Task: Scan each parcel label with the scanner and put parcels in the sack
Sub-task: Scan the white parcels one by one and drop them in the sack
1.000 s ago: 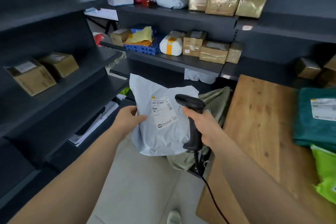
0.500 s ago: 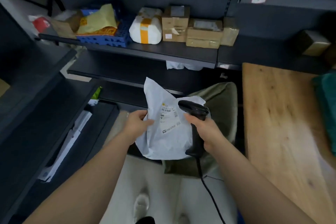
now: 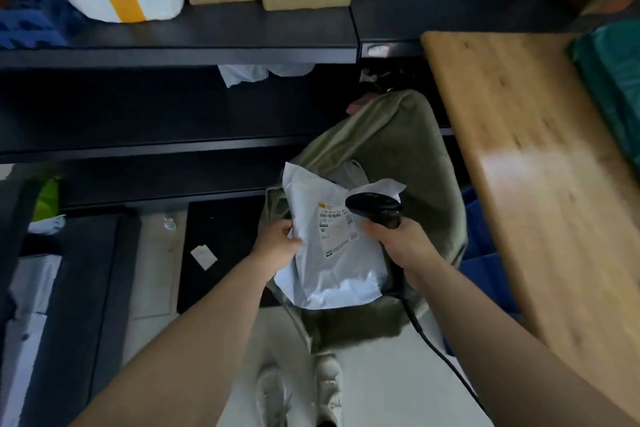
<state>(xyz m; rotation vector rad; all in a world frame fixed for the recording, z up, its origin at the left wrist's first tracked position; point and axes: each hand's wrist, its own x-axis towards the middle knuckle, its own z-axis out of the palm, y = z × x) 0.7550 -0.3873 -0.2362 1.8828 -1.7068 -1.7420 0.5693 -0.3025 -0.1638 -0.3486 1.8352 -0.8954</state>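
Roughly, big to small: olive-green fabric sack [image 3: 398,135] stands open on the floor, wedged between the dark shelving and the pale wooden table [image 3: 536,166] at its 3 o'clock.

Pale grey plastic mailer parcel [image 3: 332,270] is held over the sack's near rim, label side up, tilted toward the camera. Not inside yet.

Handling call: looks light, soft and floppy, with no stiff edges. The film is glossy, so probably slick. It sags below the grip and the top corner at 1 o'clock is curled. Contents can't be told, so don't squeeze the middle. Best hold is a firm pinch on a side edge at mid-height, where it is held now. A release should drop it straight in.

Left hand [image 3: 277,244] pinches the parcel's 9 o'clock edge, thumb on top, fingers hidden behind.

Right hand [image 3: 398,241] is at the parcel's 3 o'clock, wrapped round the handle of the black corded handheld scanner [image 3: 375,208], not touching the mailer as far as I can tell.

Scanner head sits over the parcel's 1 o'clock corner, just beside the white printed shipping label [image 3: 332,229]. No beam visible.
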